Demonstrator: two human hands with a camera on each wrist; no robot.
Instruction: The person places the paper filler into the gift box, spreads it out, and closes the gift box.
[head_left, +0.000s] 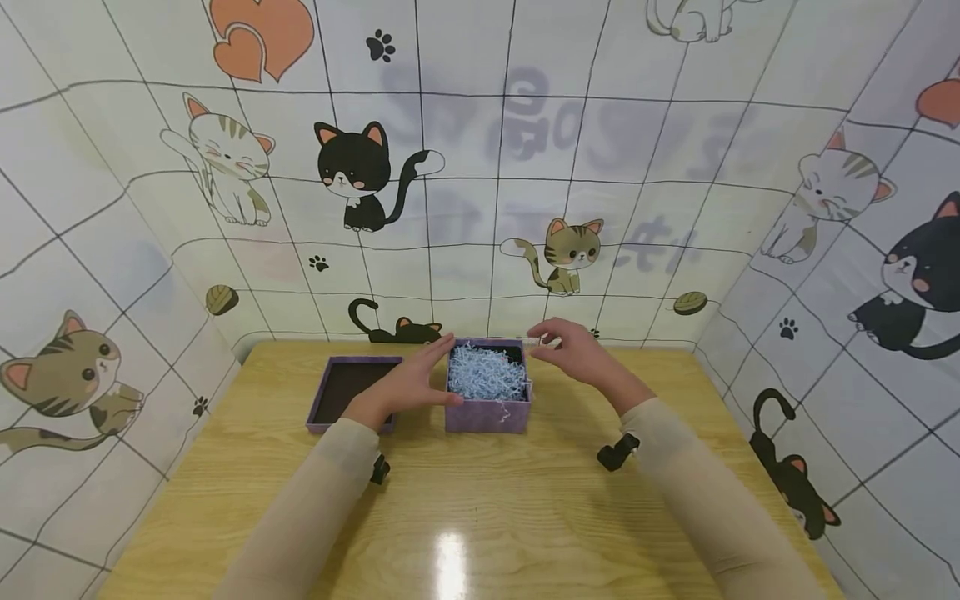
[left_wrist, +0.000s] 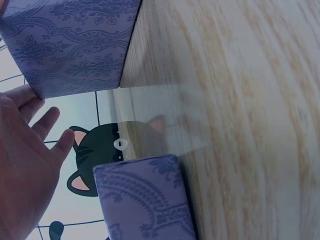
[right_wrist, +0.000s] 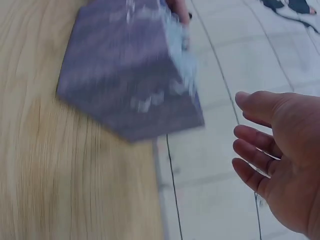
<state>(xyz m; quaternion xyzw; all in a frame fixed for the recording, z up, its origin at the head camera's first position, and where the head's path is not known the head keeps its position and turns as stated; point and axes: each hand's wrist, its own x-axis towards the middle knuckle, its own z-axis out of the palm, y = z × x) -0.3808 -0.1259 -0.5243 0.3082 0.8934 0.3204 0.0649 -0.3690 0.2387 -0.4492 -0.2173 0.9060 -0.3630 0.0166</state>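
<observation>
A purple patterned box [head_left: 487,417] stands on the table, filled with light blue shredded paper [head_left: 483,372]. A dark patch shows inside at its far right corner. My left hand [head_left: 405,383] holds the box at its left side, thumb at the near corner and fingertips at the far one. In the left wrist view, the left hand [left_wrist: 30,155] has its other fingers spread beside the box [left_wrist: 75,50]. My right hand [head_left: 573,354] hovers just right of the box, apart from it. Its fingers are loosely bent with nothing seen between them in the right wrist view [right_wrist: 280,150].
A purple lid [head_left: 337,392], dark inside, lies left of the box, partly behind the left hand. Paper shreds [right_wrist: 147,102] cling to the box's outside. The wooden table [head_left: 480,508] meets a cat-print wall covering [head_left: 465,275] at the back and sides.
</observation>
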